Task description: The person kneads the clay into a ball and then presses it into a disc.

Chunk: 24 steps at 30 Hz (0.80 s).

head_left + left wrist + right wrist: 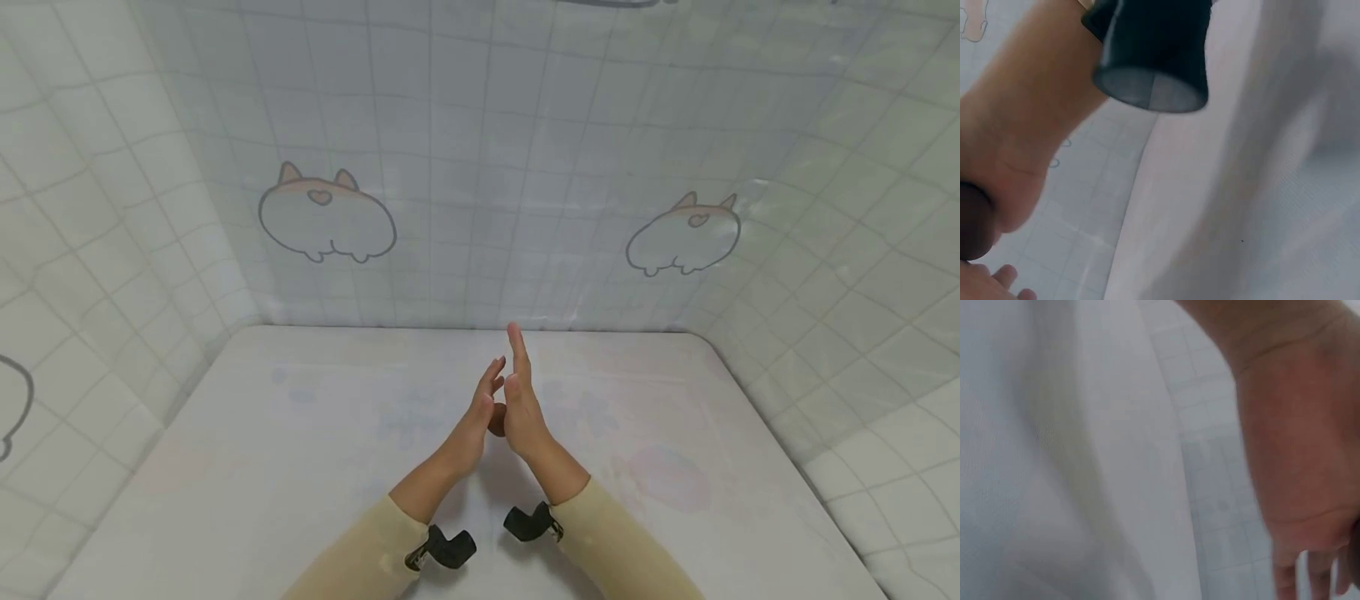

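A small brown rounded lump (497, 420) sits between the two palms, above the white table. My left hand (471, 427) presses on it from the left, its fingers stretched out and tilted toward the right hand. From the other side my right hand (525, 415) faces it, palm inward, with straight fingers pointing away. The lump (975, 222) shows dark and smooth at the left edge of the left wrist view, against the heel of the palm. In the right wrist view only a dark sliver of it (1355, 553) appears beside the right palm (1300, 450).
The white table (300, 467) has faint pastel patterns. Grid-patterned sheets (480, 167) with cartoon animal outlines surround it at the back and both sides. Black wrist cameras (452, 550) stick out from the beige sleeves (360, 550), low over the table.
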Each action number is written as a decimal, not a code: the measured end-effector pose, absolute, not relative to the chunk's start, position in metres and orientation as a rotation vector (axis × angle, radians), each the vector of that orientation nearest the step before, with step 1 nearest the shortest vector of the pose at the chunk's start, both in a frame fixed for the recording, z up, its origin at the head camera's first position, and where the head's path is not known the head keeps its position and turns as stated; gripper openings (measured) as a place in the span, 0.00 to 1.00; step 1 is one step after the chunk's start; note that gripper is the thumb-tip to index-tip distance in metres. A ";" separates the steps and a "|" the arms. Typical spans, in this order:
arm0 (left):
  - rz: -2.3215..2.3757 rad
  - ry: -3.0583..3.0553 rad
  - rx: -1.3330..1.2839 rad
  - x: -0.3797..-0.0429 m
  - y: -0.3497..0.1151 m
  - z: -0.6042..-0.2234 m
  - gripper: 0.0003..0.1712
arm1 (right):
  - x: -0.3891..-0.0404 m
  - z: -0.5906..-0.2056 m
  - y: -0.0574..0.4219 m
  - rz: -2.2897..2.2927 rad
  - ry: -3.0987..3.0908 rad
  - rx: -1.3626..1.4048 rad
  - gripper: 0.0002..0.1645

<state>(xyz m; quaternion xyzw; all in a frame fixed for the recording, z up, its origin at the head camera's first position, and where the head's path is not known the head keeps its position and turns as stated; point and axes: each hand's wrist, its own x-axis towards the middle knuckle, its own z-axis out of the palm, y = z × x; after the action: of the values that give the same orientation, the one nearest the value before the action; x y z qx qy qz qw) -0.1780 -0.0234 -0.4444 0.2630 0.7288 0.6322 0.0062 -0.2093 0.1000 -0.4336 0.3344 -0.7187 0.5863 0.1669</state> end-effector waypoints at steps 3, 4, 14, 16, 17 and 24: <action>2.068 2.212 0.863 -0.177 -0.024 -0.444 0.50 | -0.211 -0.437 0.100 1.694 -2.100 0.935 0.55; 2.104 2.184 0.865 -0.178 -0.024 -0.443 0.49 | -0.212 -0.438 0.100 1.707 -2.118 0.932 0.55; 2.317 2.223 0.886 -0.184 -0.022 -0.433 0.46 | -0.209 -0.449 0.098 1.732 -2.184 1.010 0.51; 2.321 2.269 0.847 -0.185 -0.021 -0.431 0.47 | -0.207 -0.451 0.096 1.725 -2.127 1.068 0.50; 2.324 2.284 0.829 -0.185 -0.021 -0.430 0.47 | -0.206 -0.451 0.095 1.722 -2.094 1.097 0.51; 2.244 2.432 0.639 -0.193 -0.024 -0.430 0.47 | -0.197 -0.450 0.090 1.749 -1.935 1.231 0.54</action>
<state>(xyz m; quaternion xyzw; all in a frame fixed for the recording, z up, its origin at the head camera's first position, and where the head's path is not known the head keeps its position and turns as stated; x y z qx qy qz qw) -0.1934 -0.0240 -0.4303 0.1884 0.7168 0.6616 -0.1142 -0.1965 0.0898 -0.4495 0.4233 -0.6653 0.6015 0.1283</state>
